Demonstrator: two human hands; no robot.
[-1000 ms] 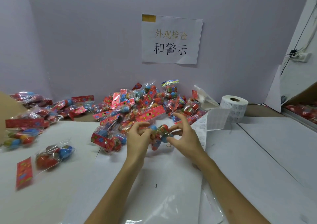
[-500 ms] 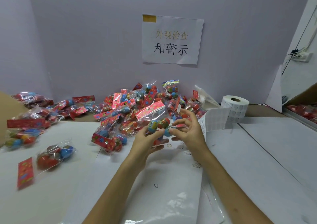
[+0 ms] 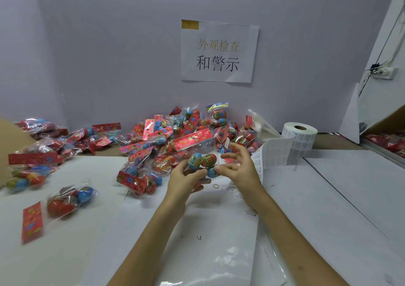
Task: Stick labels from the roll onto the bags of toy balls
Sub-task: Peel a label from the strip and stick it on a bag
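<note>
I hold one clear bag of toy balls (image 3: 202, 159) with a red flowered header card above the table's middle. My left hand (image 3: 186, 179) grips it from below and the left, fingers curled round the balls. My right hand (image 3: 236, 167) pinches the bag's right side with thumb and forefinger, the other fingers spread. The white label roll (image 3: 299, 137) stands at the back right. Its loose strip of labels (image 3: 274, 154) runs down toward my right hand. A heap of bags (image 3: 175, 132) lies behind my hands.
More bags lie at the left (image 3: 68, 200) and far left (image 3: 32, 160). A small rubber band (image 3: 215, 186) lies under my hands. White sheets (image 3: 208, 242) cover the table. A paper sign (image 3: 219, 51) hangs on the back wall. A carton (image 3: 390, 136) of bags stands at the right edge.
Both hands have lifted the bag off the table and tilted it up. The red header card now points away from me and the right hand's fingers have spread.
</note>
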